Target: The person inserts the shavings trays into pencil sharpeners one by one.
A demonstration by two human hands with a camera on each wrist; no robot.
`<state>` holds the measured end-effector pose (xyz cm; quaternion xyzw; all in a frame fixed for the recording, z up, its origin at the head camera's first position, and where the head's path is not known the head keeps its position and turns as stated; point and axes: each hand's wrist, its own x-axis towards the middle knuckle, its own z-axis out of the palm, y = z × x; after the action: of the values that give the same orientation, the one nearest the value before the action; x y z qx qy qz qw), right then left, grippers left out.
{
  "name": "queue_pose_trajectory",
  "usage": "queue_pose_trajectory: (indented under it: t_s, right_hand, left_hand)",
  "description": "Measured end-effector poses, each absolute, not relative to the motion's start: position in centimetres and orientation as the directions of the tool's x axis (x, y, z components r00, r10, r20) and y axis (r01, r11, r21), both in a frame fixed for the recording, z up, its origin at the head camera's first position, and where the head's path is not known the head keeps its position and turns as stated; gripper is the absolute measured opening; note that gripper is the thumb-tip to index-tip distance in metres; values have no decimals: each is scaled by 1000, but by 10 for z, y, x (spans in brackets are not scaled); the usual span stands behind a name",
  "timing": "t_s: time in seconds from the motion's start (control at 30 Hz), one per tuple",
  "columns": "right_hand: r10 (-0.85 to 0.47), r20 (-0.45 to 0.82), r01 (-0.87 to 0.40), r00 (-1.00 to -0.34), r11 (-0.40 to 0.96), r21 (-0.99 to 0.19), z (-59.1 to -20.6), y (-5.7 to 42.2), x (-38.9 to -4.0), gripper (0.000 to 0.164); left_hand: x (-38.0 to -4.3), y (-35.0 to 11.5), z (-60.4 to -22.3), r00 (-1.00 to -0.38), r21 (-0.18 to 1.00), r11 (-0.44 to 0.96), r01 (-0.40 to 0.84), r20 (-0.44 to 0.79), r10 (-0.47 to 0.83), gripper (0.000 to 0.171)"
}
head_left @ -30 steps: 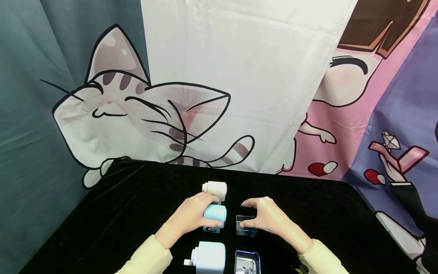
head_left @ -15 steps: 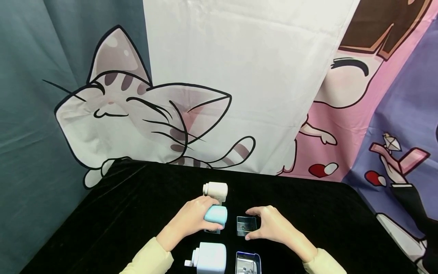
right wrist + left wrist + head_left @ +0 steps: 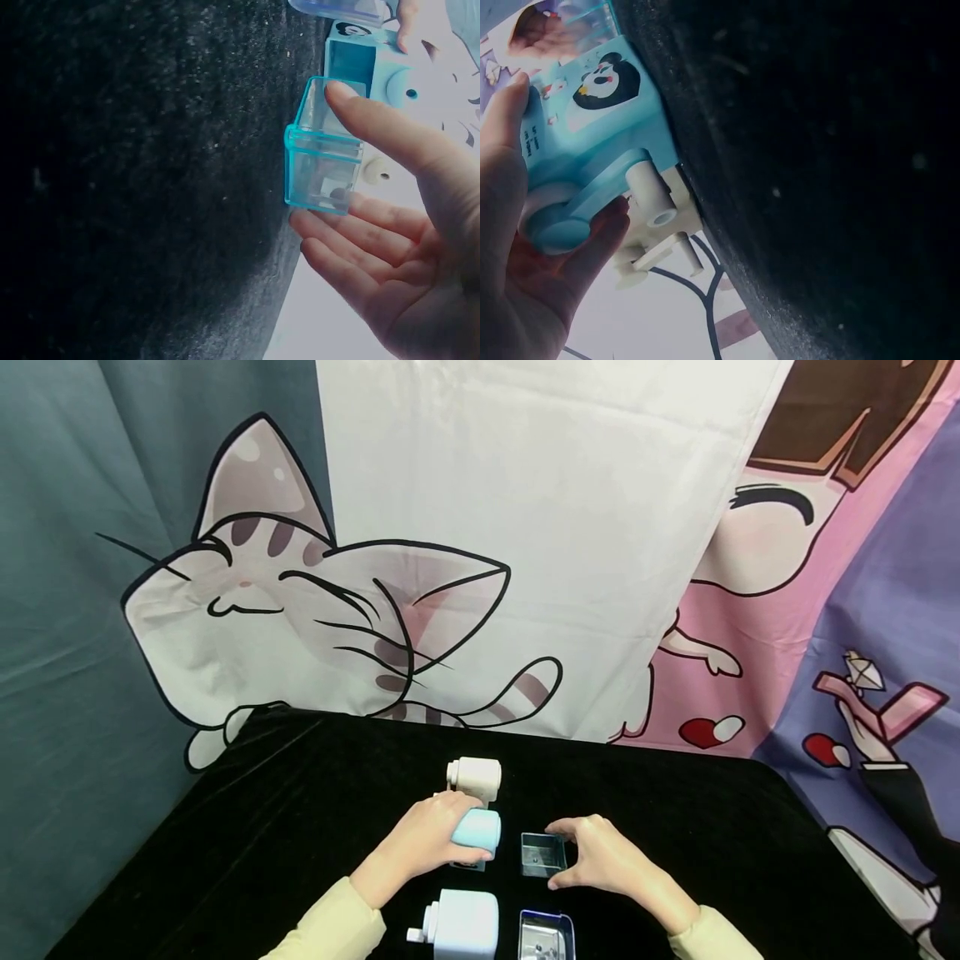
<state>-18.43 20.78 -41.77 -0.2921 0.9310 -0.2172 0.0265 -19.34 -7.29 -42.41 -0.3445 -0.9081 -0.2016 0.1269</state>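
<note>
My left hand (image 3: 422, 837) grips a light blue crank pencil sharpener (image 3: 477, 830) standing on the black cloth. In the left wrist view, the sharpener (image 3: 604, 105) shows a panda picture and its crank handle (image 3: 651, 193). To its right lies a clear blue-tinted shavings drawer (image 3: 542, 852). The right hand (image 3: 609, 858) is beside this drawer, thumb and fingers spread at its right end. In the right wrist view, the thumb overlaps the clear drawer (image 3: 322, 169); contact cannot be told. An open slot (image 3: 351, 66) shows in the light blue sharpener's body.
Behind the held sharpener stands a cream sharpener (image 3: 480, 775). Nearer to me are a pale blue sharpener (image 3: 467, 920) with its crank pointing left, and another clear drawer (image 3: 547, 939) with a dark blue rim. A printed cat curtain (image 3: 480, 485) hangs behind the table.
My right hand has drawn back to the right from around the clear drawer, its fingers now at the drawer's right end. The left hand keeps its grip on the sharpener.
</note>
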Motion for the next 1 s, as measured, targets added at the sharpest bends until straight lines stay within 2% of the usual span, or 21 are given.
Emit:
queue_pose_trajectory:
  t_s: [0.5,1.0]
  right_hand:
    - [-560,108,-541,-821,705,-459,-421,208,-185,52]
    - [-554,131,-551,-822,716,-428,-421,205,-187,45]
  left_hand:
    - [-194,-69,-422,-737,291,681,672,355,575,56]
    - [-195,-67,-423,-741,293,684,668,352,573,54]
